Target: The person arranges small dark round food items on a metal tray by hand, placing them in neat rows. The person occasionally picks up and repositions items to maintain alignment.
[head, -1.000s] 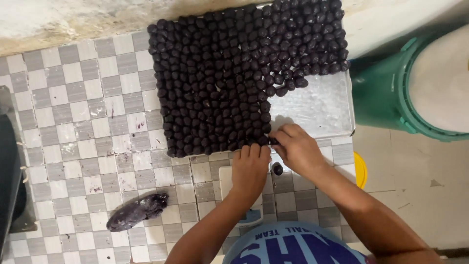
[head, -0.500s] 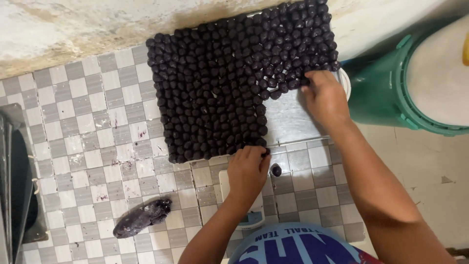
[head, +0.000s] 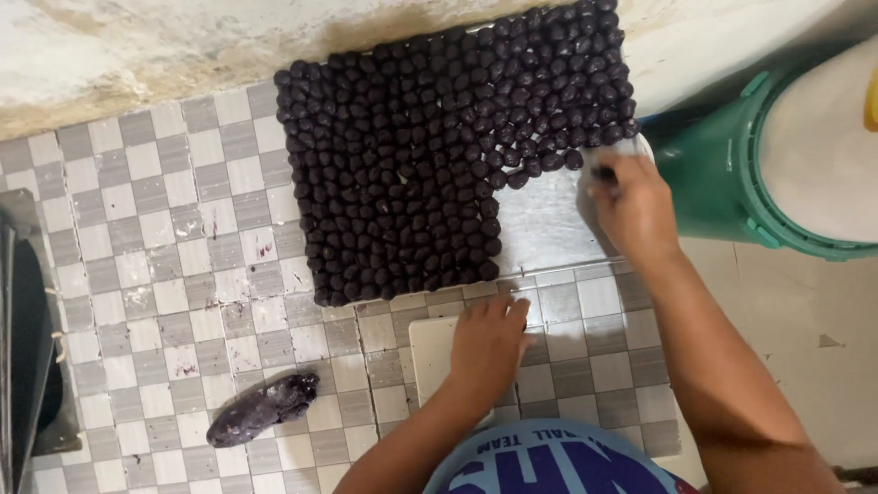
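From the head view, the right hand rests with its fingers closed on a small dark ball at the right edge of the metal tray, beside the rows of dark balls. The left hand lies flat, fingers apart, on a white board on the tiled surface. A purple dough lump lies near the front edge.

hands: left hand and right hand, both bare, no gloves, rings or watch visible
forearms: bare to the frame edge, no sleeves in view
top: blue shirt at bottom edge, large dark-blue lettering with white outline, smaller white lettering above
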